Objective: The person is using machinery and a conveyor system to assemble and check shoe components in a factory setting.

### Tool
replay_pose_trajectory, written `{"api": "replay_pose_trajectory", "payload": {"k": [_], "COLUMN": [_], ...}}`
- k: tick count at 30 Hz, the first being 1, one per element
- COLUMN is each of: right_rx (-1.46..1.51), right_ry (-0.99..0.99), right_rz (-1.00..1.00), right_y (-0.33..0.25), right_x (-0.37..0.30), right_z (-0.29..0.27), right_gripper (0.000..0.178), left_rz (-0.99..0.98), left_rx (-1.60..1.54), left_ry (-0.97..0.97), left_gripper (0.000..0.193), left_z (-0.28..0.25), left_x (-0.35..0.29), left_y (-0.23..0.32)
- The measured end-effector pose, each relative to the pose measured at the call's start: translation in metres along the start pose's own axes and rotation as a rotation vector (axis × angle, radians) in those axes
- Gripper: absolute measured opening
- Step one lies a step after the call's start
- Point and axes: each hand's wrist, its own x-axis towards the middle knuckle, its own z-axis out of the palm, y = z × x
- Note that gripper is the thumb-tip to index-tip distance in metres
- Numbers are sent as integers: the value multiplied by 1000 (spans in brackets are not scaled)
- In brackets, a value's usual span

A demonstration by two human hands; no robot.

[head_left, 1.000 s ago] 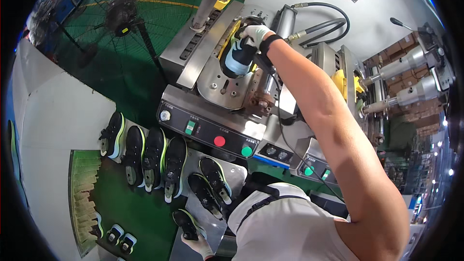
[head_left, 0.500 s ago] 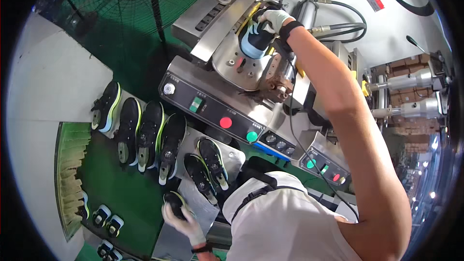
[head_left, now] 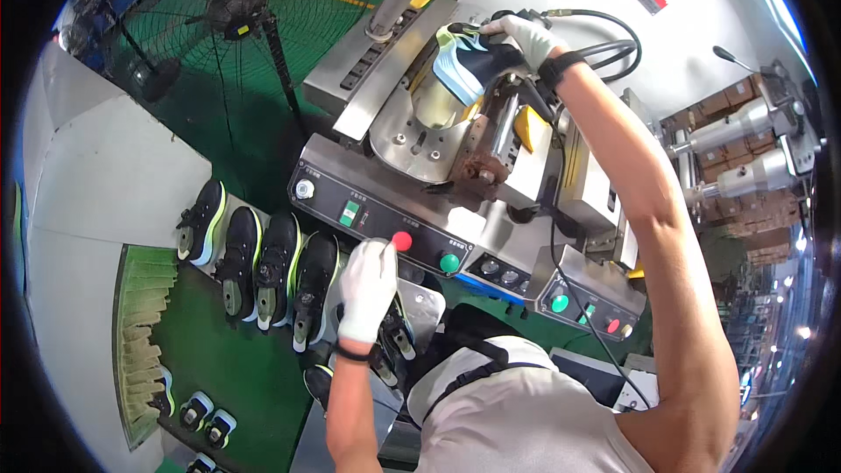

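My right hand (head_left: 524,38), in a white glove, grips a black sneaker (head_left: 462,70) with a pale blue and yellow-green sole. The sneaker is tilted above the rounded metal form (head_left: 435,105) of the machine, its sole turned to the left. My left hand (head_left: 368,285), also gloved, reaches over the control panel's front edge with nothing in it. Its fingers stretch towards the red button (head_left: 401,241); whether they touch it I cannot tell. Beneath that arm lie black sneakers (head_left: 396,333), partly hidden, and another sneaker (head_left: 317,383) shows beside the forearm.
Several black sneakers (head_left: 279,267) stand in a row on a ledge at the left. A green button (head_left: 449,263) sits on the control panel (head_left: 328,197). A large fan (head_left: 238,9) is at the back left. A second machine panel (head_left: 583,302) stands to the right.
My left hand has let go of a sneaker low down and moved up to the control panel. The right hand has raised and tilted its sneaker above the machine's form.
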Motion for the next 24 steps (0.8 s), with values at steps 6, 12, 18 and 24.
{"api": "replay_pose_trajectory", "payload": {"k": [6,12,18,24], "right_rx": [-199,-36,-108,-262], "right_ry": [-185,28,371,225], "right_rz": [-265,131,21,135], "right_y": [13,29,101,56], "right_x": [-25,-6,132,97], "right_z": [-35,60,-7,29], "right_gripper": [31,22,18,18], "left_rz": [-480,-610,-889,-826], "left_rx": [23,423,149,243], "left_ry": [233,452,314,409], "left_gripper": [10,25,60,39], "left_z": [-92,-124,-104,-66], "left_x": [-171,-350,-355,-373], "left_y": [-21,-61,-45,-75]}}
